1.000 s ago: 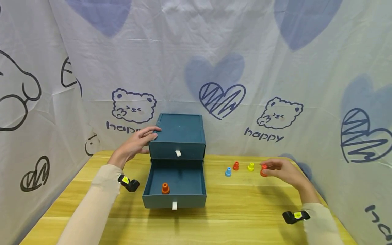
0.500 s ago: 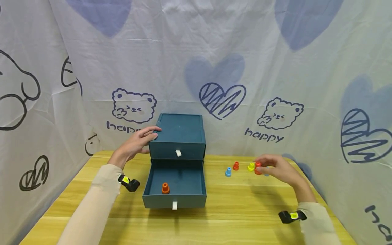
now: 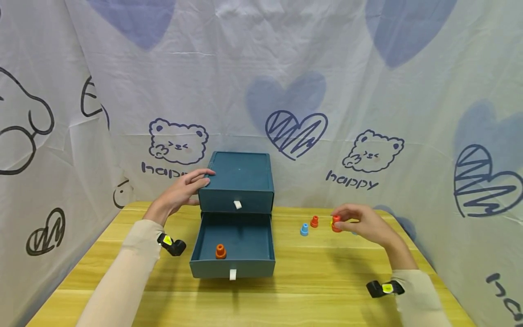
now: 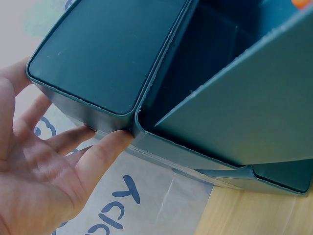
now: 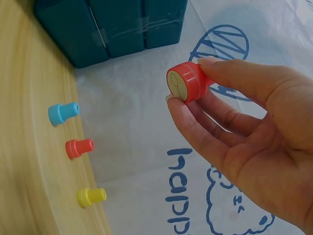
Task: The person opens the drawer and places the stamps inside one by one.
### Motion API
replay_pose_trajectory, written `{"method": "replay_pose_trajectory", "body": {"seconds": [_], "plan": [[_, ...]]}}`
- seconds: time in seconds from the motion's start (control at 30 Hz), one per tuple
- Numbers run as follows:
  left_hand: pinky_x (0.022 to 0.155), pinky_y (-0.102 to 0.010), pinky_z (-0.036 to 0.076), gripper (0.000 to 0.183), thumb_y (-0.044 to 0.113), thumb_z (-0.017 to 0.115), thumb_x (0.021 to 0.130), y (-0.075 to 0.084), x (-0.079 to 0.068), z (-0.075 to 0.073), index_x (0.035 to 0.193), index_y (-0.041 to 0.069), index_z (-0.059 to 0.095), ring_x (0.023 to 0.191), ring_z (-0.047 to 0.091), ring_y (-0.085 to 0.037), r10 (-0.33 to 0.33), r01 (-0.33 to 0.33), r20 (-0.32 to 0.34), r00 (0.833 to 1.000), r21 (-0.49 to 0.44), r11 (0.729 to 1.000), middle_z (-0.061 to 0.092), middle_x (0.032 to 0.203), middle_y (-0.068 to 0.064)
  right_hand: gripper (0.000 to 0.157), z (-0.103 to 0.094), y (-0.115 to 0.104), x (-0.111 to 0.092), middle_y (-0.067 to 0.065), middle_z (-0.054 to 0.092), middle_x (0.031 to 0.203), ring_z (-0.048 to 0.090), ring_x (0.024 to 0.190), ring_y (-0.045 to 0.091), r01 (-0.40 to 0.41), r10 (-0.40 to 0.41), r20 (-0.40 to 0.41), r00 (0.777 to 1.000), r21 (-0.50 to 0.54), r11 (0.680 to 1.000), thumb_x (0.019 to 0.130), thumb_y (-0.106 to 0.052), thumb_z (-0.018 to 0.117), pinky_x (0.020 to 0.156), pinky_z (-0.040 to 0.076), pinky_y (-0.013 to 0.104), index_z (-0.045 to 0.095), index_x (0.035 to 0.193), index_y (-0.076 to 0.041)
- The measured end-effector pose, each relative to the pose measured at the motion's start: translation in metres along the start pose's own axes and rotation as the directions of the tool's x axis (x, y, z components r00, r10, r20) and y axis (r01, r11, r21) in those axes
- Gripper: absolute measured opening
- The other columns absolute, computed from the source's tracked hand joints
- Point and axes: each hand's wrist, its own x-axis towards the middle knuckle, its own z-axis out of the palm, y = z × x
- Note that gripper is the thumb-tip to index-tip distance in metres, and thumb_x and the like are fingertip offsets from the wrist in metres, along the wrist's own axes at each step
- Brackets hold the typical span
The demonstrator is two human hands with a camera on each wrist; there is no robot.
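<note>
A red stamp [image 3: 336, 224] is pinched between the thumb and fingertips of my right hand [image 3: 369, 225], held up over the right part of the table. The right wrist view shows a pale, patterned face on the stamp [image 5: 178, 85]. My left hand [image 3: 176, 194] rests against the left side of a dark teal drawer unit [image 3: 241, 170], fingers extended along its upper edge. Below, the lower drawer [image 3: 253, 268] is pulled out, and an orange stamp [image 3: 220, 251] stands in it near the front. The upper drawer [image 3: 255, 200] is closed.
Right of the unit stand a light-blue stamp [image 3: 304, 229] and another red stamp [image 3: 314, 221] on the wooden table [image 3: 310, 281]. A yellow stamp [image 5: 91, 197] is mostly hidden behind the held one in the head view. A printed cloth [image 3: 229, 91] hangs behind.
My right hand has carried the red stamp leftward, now in front of the yellow one. A bit of blue has come into sight beneath the hand. The left hand stays put.
</note>
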Motion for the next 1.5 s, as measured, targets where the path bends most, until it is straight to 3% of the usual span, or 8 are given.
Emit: {"method": "replay_pose_trajectory", "body": {"seconds": [0.5,0.8,1.5], "plan": [[0.113,-0.069,0.04,0.054,0.043,0.051,0.108,0.001,-0.001,0.0,0.154,0.016,0.042,0.156,0.021,-0.049,-0.002,0.002,0.001,1.0,-0.006,1.0,0.018,0.172,-0.016,0.024,0.008,-0.029,0.01,0.008,0.077,0.105,0.07,0.095,0.012,0.089,-0.09,0.054,0.994,0.028,0.996,0.092,-0.013,0.078,0.084,0.059,0.024,0.073,0.115,-0.009],[0.112,-0.068,0.043,0.055,0.043,0.052,0.108,0.001,0.001,0.001,0.154,0.016,0.042,0.155,0.026,-0.048,-0.002,0.002,0.003,1.0,-0.01,1.0,0.019,0.171,-0.016,0.023,0.017,-0.039,0.018,0.016,0.076,0.104,0.071,0.092,0.014,0.105,-0.11,0.069,0.992,0.079,0.991,0.093,-0.01,0.076,0.077,0.061,0.026,0.072,0.115,-0.004],[0.113,-0.068,0.042,0.056,0.043,0.051,0.108,0.001,-0.001,0.001,0.155,0.016,0.04,0.155,0.026,-0.047,-0.002,0.002,0.01,1.0,-0.021,1.0,0.017,0.172,-0.016,0.026,0.05,-0.069,0.04,0.011,0.075,0.106,0.069,0.094,0.022,0.137,-0.153,0.135,0.979,0.121,0.983,0.092,-0.012,0.078,0.081,0.061,0.025,0.073,0.117,-0.01]]}}
